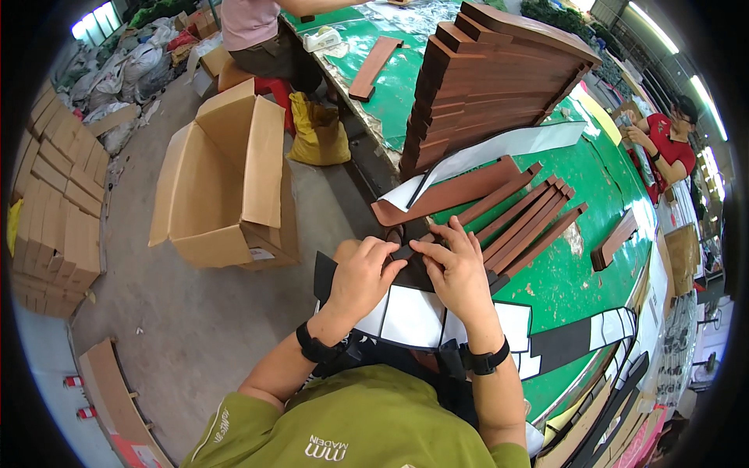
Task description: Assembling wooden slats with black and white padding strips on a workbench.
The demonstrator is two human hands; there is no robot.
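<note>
My left hand (360,279) and my right hand (456,274) meet in front of me, thumbs and fingers pinched at the dark end of a narrow brown slat (499,193). A small dark piece (402,252) lies between the fingertips; whether it is separate from the slat I cannot tell. Below the hands, white-backed black strips (412,316) stretch across my lap toward the table. Right of my right hand, several brown slats (524,225) with dark ends lie side by side. A wider brown board (449,189) rests just beyond the hands.
A tall stack of brown boards (476,93) stands on the green table (562,269). Beside it lies a white sheet (499,152). An open cardboard box (226,175) and a yellow sack (318,129) are on the floor at left. Co-workers sit at the far left and right (671,144).
</note>
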